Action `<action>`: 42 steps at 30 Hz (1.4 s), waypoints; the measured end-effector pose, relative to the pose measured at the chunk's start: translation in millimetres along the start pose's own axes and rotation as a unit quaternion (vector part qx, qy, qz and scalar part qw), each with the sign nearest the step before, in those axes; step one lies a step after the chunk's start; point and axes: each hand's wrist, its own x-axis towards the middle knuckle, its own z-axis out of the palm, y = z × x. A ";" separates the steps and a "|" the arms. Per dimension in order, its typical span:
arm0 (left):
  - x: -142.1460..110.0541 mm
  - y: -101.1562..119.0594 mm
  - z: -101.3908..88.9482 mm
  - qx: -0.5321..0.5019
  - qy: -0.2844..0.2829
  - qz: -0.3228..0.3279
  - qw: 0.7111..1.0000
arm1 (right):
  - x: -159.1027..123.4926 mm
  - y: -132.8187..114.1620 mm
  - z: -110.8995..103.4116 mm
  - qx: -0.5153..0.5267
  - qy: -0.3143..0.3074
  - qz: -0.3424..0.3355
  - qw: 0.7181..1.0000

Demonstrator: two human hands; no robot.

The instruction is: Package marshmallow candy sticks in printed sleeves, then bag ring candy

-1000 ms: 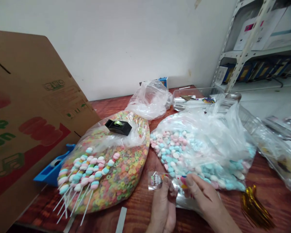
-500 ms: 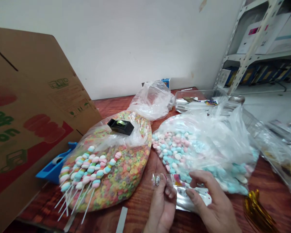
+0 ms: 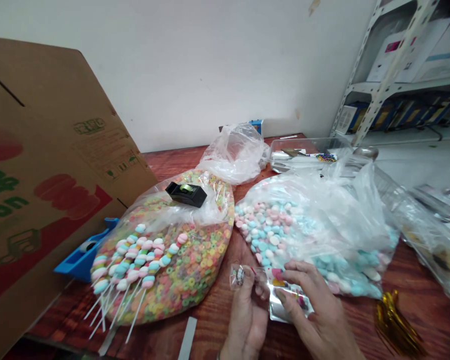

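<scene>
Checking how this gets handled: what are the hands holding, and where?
A small foil-backed printed bag: the left hand pinches its clear end, the right hand grips its printed middle.

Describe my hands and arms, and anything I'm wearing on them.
The left hand and right hand are bare, without gloves, and no sleeve shows on either forearm. A thin band may sit at the left wrist, but it is too small to tell.

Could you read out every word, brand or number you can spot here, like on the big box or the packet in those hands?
Cardboard box: large tilted green letters, cut off at the edge, seem to read "on"; the green characters above are unclear.
Small printed panel on the box: too small to read.
Shiny pouch, between the left hand and right hand: print too blurred to read.
</scene>
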 end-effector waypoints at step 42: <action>-40.6 92.1 -61.2 -0.100 0.057 0.051 0.992 | 31.8 -25.9 56.2 0.114 -0.142 -0.205 0.962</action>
